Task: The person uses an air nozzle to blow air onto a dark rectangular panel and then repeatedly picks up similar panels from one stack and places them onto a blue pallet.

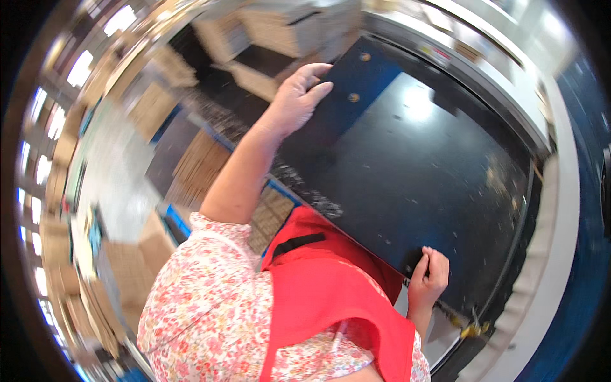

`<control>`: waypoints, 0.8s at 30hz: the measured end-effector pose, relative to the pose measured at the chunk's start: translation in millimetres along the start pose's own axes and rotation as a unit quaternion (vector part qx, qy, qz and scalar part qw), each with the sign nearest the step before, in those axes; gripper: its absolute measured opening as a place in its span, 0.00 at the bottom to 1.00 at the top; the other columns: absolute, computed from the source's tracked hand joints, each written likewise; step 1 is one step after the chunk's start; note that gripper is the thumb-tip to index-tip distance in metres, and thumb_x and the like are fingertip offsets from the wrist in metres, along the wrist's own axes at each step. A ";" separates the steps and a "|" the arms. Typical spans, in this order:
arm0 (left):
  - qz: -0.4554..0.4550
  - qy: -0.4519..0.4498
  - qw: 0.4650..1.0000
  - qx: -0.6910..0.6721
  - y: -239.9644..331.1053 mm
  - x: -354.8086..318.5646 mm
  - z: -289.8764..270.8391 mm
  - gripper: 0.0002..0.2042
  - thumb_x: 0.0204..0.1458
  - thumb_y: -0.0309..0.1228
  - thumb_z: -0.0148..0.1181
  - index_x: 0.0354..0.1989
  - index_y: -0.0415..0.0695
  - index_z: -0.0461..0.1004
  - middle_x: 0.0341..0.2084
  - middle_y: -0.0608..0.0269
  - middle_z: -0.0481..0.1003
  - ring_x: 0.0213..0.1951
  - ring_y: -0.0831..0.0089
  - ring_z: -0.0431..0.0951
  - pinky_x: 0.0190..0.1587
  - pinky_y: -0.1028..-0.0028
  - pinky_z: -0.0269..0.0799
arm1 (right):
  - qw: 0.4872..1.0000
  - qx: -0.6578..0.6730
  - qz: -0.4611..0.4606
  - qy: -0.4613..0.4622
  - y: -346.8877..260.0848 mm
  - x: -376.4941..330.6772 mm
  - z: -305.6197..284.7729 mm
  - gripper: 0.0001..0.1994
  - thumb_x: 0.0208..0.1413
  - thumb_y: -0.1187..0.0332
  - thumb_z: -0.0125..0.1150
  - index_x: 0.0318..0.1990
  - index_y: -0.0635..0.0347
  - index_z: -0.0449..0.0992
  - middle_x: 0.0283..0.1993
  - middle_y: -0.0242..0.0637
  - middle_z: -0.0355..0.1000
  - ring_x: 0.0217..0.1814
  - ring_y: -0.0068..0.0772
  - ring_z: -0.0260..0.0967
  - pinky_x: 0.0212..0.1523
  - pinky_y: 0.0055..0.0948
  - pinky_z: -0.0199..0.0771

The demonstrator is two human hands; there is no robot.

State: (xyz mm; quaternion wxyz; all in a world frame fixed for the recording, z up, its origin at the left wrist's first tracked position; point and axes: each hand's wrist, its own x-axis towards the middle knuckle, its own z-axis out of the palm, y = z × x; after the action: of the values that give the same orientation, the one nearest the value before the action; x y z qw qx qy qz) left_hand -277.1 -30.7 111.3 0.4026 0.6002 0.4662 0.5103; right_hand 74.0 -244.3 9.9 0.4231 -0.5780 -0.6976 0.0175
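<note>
A large dark, glossy flat board (414,159) lies in front of me, tilted across the view, with two small round brass-coloured spots near its far corner. My left hand (299,95) reaches out with the arm stretched and grips the board's far left edge, fingers curled over it. My right hand (428,277) holds the board's near edge close to my body, fingers closed on the rim. I wear a red apron over a floral top.
A pale metal frame or machine rail (509,89) curves along the board's right side. Stacks of brown cardboard and pallets (197,159) stand on the floor to the left. A blue surface (585,254) lies at the far right.
</note>
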 end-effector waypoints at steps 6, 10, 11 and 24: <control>0.022 0.310 0.944 -0.112 5.2 -99.0 -88.9 0.18 0.66 0.28 0.53 0.62 0.36 0.65 0.53 0.59 0.75 0.51 0.75 0.75 0.57 0.74 0.69 | 0.992 0.058 -0.046 -0.105 -16.1 19.8 27.1 0.07 0.56 0.83 0.57 0.42 0.70 0.77 0.40 0.46 0.76 0.43 0.45 0.74 0.46 0.37 0.74; 0.026 0.554 0.831 -0.030 -13.1 -173.1 -157.3 0.20 0.65 0.30 0.54 0.63 0.37 0.66 0.53 0.58 0.75 0.52 0.73 0.74 0.58 0.72 0.69 | 0.985 0.058 -0.089 -0.137 -12.7 29.9 39.1 0.07 0.58 0.83 0.57 0.43 0.70 0.77 0.41 0.46 0.76 0.44 0.44 0.73 0.46 0.36 0.74; 0.028 0.609 0.792 -0.032 -15.2 -192.7 -174.4 0.18 0.65 0.29 0.53 0.62 0.37 0.67 0.52 0.57 0.75 0.51 0.73 0.74 0.56 0.73 0.70 | 0.983 0.056 -0.103 -0.139 -11.5 32.1 42.5 0.07 0.58 0.83 0.57 0.43 0.70 0.77 0.41 0.45 0.76 0.45 0.44 0.73 0.46 0.36 0.74; -0.143 0.770 0.620 0.045 -86.5 -333.7 -336.3 0.19 0.64 0.29 0.51 0.62 0.34 0.67 0.53 0.51 0.75 0.52 0.64 0.75 0.57 0.67 0.69 | 0.976 0.037 -0.146 -0.155 -17.5 45.0 67.5 0.07 0.60 0.82 0.55 0.44 0.72 0.77 0.42 0.47 0.75 0.46 0.46 0.72 0.47 0.38 0.74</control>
State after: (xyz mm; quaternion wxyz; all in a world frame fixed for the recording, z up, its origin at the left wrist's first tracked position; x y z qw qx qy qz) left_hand -637.0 -331.2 1.3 -0.0634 -0.0693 0.7080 0.6999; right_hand 20.1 -181.8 1.2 0.3292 -0.4441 -0.8303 0.0709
